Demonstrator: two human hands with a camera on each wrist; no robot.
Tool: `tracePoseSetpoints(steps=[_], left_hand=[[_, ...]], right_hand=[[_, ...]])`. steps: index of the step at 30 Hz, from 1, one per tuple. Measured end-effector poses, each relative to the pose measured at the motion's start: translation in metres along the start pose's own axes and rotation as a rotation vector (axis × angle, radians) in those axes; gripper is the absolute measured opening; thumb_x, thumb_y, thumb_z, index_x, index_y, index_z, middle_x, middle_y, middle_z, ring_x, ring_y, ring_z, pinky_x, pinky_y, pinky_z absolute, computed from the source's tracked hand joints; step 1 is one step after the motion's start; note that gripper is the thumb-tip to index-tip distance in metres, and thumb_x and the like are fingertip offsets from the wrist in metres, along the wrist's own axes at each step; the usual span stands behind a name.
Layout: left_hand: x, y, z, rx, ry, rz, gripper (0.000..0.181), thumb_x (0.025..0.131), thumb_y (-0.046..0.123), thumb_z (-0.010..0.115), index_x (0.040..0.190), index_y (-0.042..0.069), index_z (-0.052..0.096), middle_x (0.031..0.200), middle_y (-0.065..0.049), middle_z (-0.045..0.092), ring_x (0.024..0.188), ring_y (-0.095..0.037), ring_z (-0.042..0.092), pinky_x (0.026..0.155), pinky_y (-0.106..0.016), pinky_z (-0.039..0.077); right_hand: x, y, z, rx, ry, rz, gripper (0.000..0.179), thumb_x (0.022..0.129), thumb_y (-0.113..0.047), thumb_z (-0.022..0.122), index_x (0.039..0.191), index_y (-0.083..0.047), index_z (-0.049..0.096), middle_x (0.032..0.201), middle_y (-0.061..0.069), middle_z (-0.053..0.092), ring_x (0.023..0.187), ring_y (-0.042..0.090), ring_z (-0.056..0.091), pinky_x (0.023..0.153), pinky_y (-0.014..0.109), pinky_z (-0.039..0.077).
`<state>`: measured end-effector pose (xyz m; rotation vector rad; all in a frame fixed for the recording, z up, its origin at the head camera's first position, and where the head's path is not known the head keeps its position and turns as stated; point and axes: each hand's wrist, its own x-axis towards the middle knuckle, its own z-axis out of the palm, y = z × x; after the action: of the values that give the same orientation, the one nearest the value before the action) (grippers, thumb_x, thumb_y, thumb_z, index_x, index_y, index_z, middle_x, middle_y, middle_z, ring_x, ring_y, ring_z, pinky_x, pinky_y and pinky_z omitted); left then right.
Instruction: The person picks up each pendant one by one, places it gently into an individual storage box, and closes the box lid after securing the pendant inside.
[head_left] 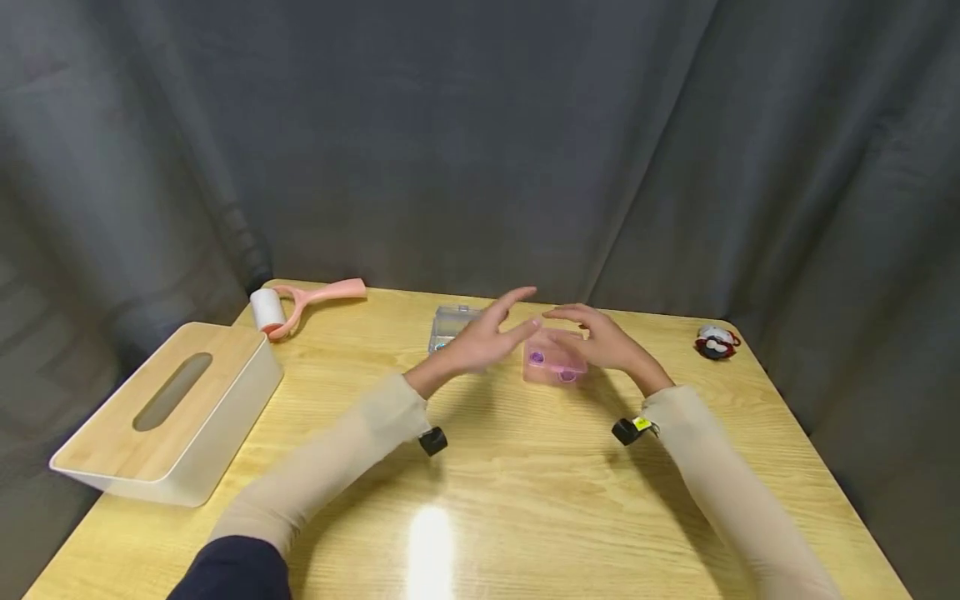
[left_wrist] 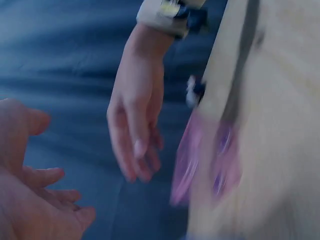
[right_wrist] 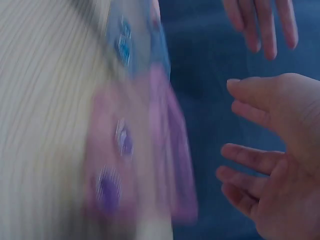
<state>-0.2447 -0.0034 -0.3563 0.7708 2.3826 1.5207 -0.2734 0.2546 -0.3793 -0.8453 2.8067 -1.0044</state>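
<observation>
My left hand (head_left: 487,340) hovers above the table with spread fingers, holding nothing. Facing it, my right hand (head_left: 603,342) is also in the air, its fingers loosely bent and free of any object. Below and between the hands stands a translucent pink box (head_left: 555,371) with its lid raised; several small purple pieces (right_wrist: 109,190) lie in it. A clear bluish box (head_left: 442,325), also with its lid up, sits behind my left hand, which partly hides it. Blue pieces (right_wrist: 124,45) show inside that one. Both wrist views are blurred.
At the left stands a white tissue box (head_left: 240,408) with a wooden top. Behind it lies a pink-handled roller (head_left: 330,292) with a white head. A small red, black and white item (head_left: 716,342) rests near the far right corner. A dark curtain (head_left: 450,150) hangs behind the table.
</observation>
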Motion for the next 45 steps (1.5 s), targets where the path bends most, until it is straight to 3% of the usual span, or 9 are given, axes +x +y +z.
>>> tracePoseSetpoints(steps=[2,6,11,18,24,27,31,38,45], left_hand=[[-0.006,-0.006,-0.025,0.019,0.027,-0.013,0.075,0.104,0.047,0.056,0.166,0.024,0.019,0.174,-0.004,0.015,0.16,-0.037,0.019,0.127,-0.059,0.022],[-0.02,-0.033,-0.068,0.002,0.037,-0.148,0.093,0.099,0.045,0.066,0.167,0.024,0.005,0.175,-0.008,0.001,0.161,-0.04,0.009,0.124,-0.067,0.021],[-0.034,-0.071,-0.091,-0.038,-0.032,-0.315,0.11,0.094,0.038,0.074,0.166,0.02,-0.007,0.174,-0.018,0.0,0.16,-0.044,0.008,0.124,-0.064,0.024],[-0.043,-0.105,-0.091,-0.133,-0.105,-0.383,0.12,0.091,0.024,0.08,0.165,0.019,-0.015,0.174,-0.018,-0.005,0.16,-0.045,0.003,0.127,-0.063,0.017],[-0.036,-0.122,-0.084,-0.22,-0.128,-0.304,0.103,0.094,0.012,0.074,0.166,0.01,0.001,0.17,-0.02,0.019,0.157,-0.042,0.021,0.127,-0.06,0.019],[-0.032,-0.126,-0.081,-0.276,-0.134,-0.266,0.095,0.095,0.005,0.071,0.166,0.01,0.009,0.166,-0.02,0.03,0.151,-0.04,0.034,0.126,-0.058,0.023],[-0.029,-0.127,-0.081,-0.321,-0.117,-0.273,0.094,0.094,0.002,0.07,0.166,0.012,0.011,0.166,-0.019,0.031,0.148,-0.039,0.04,0.125,-0.056,0.028],[-0.029,-0.132,-0.081,-0.293,-0.133,-0.285,0.097,0.096,0.008,0.071,0.167,0.014,0.005,0.17,-0.019,0.024,0.155,-0.041,0.028,0.127,-0.059,0.023],[-0.032,-0.131,-0.082,-0.288,-0.137,-0.271,0.098,0.095,0.005,0.071,0.167,0.014,0.005,0.17,-0.02,0.023,0.158,-0.041,0.02,0.128,-0.06,0.016]], right_hand=[[0.016,-0.015,0.004,0.012,-0.012,0.006,0.042,0.103,-0.023,0.063,0.142,-0.007,0.061,0.147,0.019,0.058,0.137,0.042,0.053,0.11,0.064,0.044],[0.052,-0.035,0.017,0.05,-0.039,0.073,0.039,0.104,-0.025,0.06,0.138,-0.006,0.063,0.138,0.018,0.066,0.125,0.038,0.063,0.106,0.054,0.051],[0.091,-0.044,0.035,0.068,-0.079,0.22,0.046,0.107,-0.034,0.055,0.143,-0.006,0.058,0.141,0.016,0.062,0.129,0.035,0.06,0.107,0.049,0.051],[0.124,-0.046,0.057,0.062,-0.215,0.406,0.056,0.107,-0.033,0.051,0.151,0.0,0.046,0.154,0.022,0.048,0.142,0.04,0.048,0.119,0.051,0.041],[0.139,-0.043,0.075,0.131,-0.245,0.53,0.051,0.107,-0.026,0.052,0.15,0.003,0.047,0.13,0.015,0.061,0.108,0.027,0.065,0.104,0.039,0.053],[0.141,-0.043,0.078,0.133,-0.234,0.539,0.049,0.107,-0.024,0.052,0.147,0.003,0.05,0.119,0.013,0.064,0.097,0.024,0.063,0.099,0.039,0.054],[0.142,-0.044,0.078,0.143,-0.216,0.527,0.05,0.107,-0.023,0.052,0.148,0.004,0.048,0.109,0.012,0.064,0.095,0.023,0.062,0.099,0.04,0.054],[0.14,-0.04,0.073,0.158,-0.197,0.543,0.064,0.105,-0.023,0.057,0.158,0.002,0.032,0.115,0.011,0.06,0.106,0.025,0.064,0.112,0.041,0.047],[0.14,-0.039,0.07,0.237,-0.149,0.508,0.069,0.099,-0.016,0.066,0.153,0.012,0.034,0.082,0.008,0.064,0.097,0.028,0.063,0.121,0.046,0.038]])
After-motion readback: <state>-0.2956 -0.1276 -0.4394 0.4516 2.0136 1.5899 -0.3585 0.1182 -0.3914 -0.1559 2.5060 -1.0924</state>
